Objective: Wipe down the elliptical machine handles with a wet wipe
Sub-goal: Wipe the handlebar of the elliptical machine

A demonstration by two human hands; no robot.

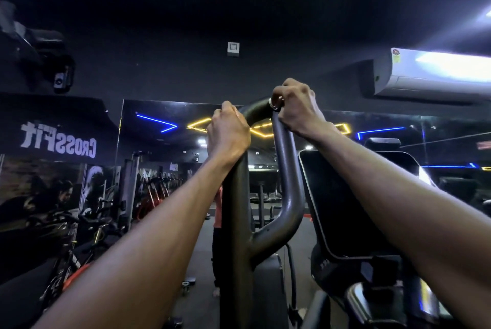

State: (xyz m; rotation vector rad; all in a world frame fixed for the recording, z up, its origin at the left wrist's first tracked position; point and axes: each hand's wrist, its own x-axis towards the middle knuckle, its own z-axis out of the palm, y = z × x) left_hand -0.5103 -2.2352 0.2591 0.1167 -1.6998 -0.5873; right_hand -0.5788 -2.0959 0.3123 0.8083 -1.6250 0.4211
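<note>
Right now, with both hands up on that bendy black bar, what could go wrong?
1. The left hand and right hand both grip the looped handle. Elliptical handles usually swing, so it might move and pull the person off balance.
2. Only a small pale bit shows at the right fingers; if that is the wipe, it may miss much of the bar.
3. The console screen sits close beside the handle, so an elbow could bump it.

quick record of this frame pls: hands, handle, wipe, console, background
left hand: grips the handle loop's left side
right hand: curled over the loop's top, ring on one finger
handle: dark looped tube, upright
wipe: none visible; may be hidden in a hand
console: dark screen, right of handle
background: mirror showing reversed gym lettering, AC unit upper right
</note>
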